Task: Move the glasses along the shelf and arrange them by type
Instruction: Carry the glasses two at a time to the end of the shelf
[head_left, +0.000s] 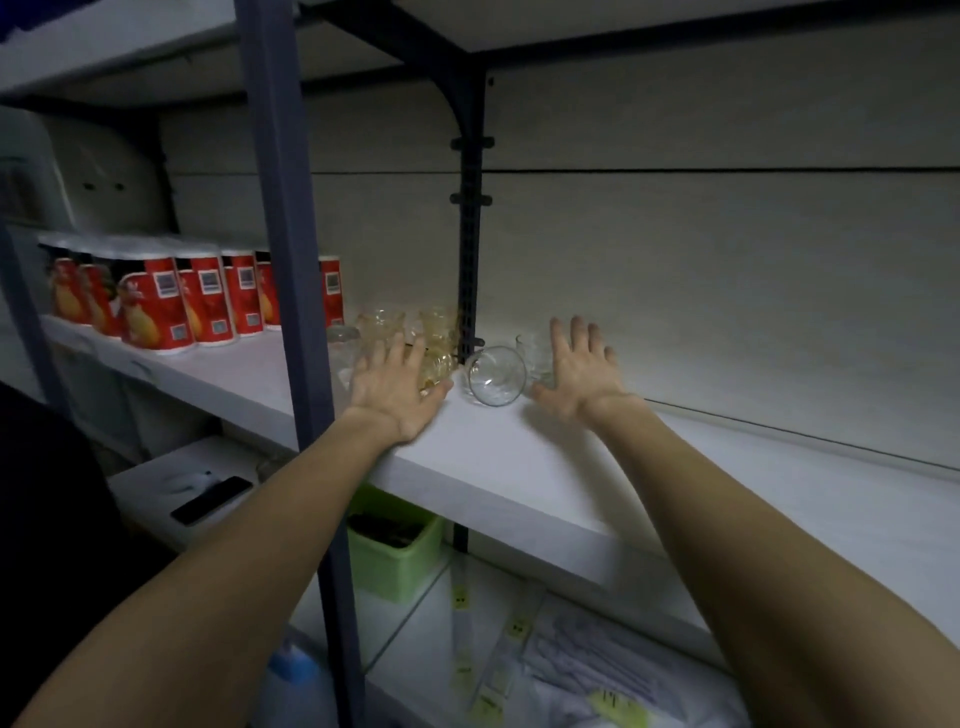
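A white shelf (571, 483) carries a cluster of glasses near its dark back post. Several amber-tinted glasses (436, 332) stand at the left of the post, with a clear glass (343, 348) beside them. A clear round glass (494, 375) lies tipped on its side between my hands, and another clear glass (532, 353) stands upright just behind it. My left hand (397, 387) is spread flat in front of the amber glasses, holding nothing. My right hand (582, 366) is spread open just right of the clear glasses, partly hiding the upright one.
Red snack cans (171, 301) line the shelf to the left beyond a blue upright (291, 260). Below are a green bin (395, 545), a phone (210, 500) on a white surface and packaged papers (597, 670). To the right the shelf stretches on.
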